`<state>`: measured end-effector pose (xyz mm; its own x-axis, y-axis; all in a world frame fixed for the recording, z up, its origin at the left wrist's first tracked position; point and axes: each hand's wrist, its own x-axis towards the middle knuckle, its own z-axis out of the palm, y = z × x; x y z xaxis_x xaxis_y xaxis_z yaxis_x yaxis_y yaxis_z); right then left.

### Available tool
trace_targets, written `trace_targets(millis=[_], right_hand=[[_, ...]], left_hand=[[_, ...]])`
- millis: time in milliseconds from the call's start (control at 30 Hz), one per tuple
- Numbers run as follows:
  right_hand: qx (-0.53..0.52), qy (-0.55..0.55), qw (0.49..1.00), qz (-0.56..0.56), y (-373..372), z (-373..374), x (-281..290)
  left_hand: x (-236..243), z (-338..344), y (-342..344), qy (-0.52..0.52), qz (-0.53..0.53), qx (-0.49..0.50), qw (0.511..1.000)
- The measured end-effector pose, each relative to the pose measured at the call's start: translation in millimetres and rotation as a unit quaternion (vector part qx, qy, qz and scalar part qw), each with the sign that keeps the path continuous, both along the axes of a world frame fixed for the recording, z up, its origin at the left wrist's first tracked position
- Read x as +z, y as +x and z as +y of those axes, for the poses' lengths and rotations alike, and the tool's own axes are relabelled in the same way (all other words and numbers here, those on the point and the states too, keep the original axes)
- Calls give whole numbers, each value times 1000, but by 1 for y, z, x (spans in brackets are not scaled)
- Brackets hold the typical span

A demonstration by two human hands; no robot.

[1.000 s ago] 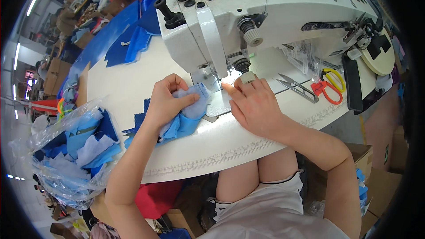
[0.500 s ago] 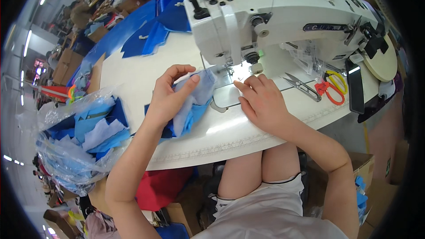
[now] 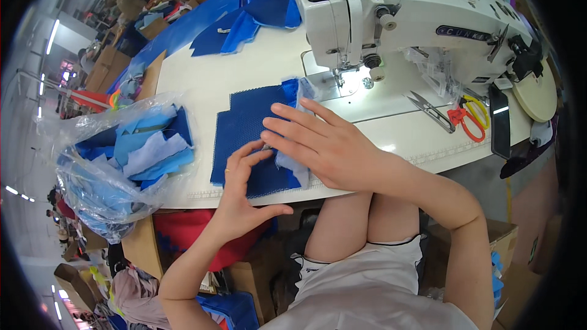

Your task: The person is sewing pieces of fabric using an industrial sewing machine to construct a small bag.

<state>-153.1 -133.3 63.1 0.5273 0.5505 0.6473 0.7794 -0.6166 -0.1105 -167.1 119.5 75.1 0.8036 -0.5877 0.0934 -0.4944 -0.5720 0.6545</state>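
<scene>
1. Watching remotely, I see blue fabric (image 3: 241, 125) at nine o'clock, partly beneath the right hand (image 3: 333, 153), fingers extended, released.
2. Left hand (image 3: 241, 198): fingers bent, thumb apart, unclenched.
3. White sewing machine (image 3: 416, 12), one o'clock; its dark nameplate (image 3: 463, 33) carries lettering (pale, legible).

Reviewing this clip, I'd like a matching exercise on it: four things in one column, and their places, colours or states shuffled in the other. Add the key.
Things
1. Sewing machine
2. Mesh fabric
3. Clear plastic bag
4. Thread snips

Places, colours or states
A. Silver, lying just left of the red-handled scissors
B. Filled with blue fabric pieces
C. White, with a bright light at its needle area
D. Dark blue, partly under the left hand and right hand

Right pairs: 1-C, 2-D, 3-B, 4-A
</scene>
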Motion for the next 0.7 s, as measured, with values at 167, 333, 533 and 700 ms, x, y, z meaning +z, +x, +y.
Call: trace_targets(millis=[167, 333, 533, 700], right_hand=[[57, -48, 995, 72, 22, 5, 7], [4, 204, 919, 338, 18, 9, 24], [10, 373, 773, 513, 6, 19, 31], [130, 378, 687, 606, -12, 16, 45]], left_hand=[[-13, -3, -10, -6, -46, 20, 999], [-2, 4, -1, -129, -94, 71, 985], [23, 4, 11, -194, -70, 78, 975], [30, -3, 20, -225, 14, 72, 972]])
